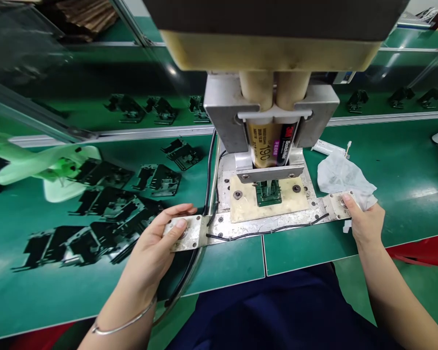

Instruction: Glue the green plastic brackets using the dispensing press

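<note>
My left hand (164, 243) is wrapped round the left button block (195, 236) of a bench machine, thumb pressed flat on its top. At the other end my right hand (367, 218) grips the right button block (335, 206), thumb on its button. Between them, a small green circuit board (265, 200) sits in a beige fixture plate (241, 211) on the metal base. Above it hangs a twin-tube adhesive cartridge (263, 146), clamped in a metal holder (224, 114). The cartridge's lower end is hidden by a metal bar; a nozzle tip shows over the board.
Several black-and-green board assemblies (160, 180) lie left, beside a light green fan (51, 165). More stand on the back ledge (164, 111). Behind my right hand lie a crumpled white cloth (343, 175) and a white syringe (326, 147). Black cables (209, 175) run beside the base.
</note>
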`<state>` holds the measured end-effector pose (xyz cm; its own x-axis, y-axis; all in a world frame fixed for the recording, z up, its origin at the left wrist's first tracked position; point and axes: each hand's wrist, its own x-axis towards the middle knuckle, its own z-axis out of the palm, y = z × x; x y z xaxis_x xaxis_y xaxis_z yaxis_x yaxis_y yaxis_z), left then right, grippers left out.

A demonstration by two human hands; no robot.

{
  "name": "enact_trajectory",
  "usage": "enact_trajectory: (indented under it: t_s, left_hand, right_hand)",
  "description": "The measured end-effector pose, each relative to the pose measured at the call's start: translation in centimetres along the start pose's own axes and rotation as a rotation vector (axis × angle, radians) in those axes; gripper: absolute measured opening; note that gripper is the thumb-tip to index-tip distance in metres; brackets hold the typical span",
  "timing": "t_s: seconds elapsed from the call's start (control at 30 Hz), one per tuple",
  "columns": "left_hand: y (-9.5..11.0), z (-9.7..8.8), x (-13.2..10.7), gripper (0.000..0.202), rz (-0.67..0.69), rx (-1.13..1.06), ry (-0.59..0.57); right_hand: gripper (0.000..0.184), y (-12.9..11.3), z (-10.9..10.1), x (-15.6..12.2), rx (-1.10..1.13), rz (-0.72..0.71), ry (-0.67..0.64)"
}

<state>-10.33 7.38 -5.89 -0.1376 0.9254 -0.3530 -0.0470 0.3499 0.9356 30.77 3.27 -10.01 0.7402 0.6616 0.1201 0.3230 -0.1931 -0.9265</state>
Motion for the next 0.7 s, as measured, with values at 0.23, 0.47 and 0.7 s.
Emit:
enact_trajectory:
  t_s: [0.23,0.47,0.7]
  left_hand:
    - [-0.02,-0.07,-0.16,0.058,-0.001,0.001,-0.013]
    - [0.06,0.02,-0.16,0.064,-0.017,-0.003,0.004]
    - [0.09,0.16,-0.31,0.057,-0.014,0.016,-0.009]
  right_hand:
    - [0.052,-0.05,-0.06,0.01,0.011,0.003,-0.011]
    - [0.050,-0.41,-0.03,-0.04,0.019,-0.023,-0.016]
    - [0.052,0.06,-0.03,0.21,0.046,-0.043,0.010]
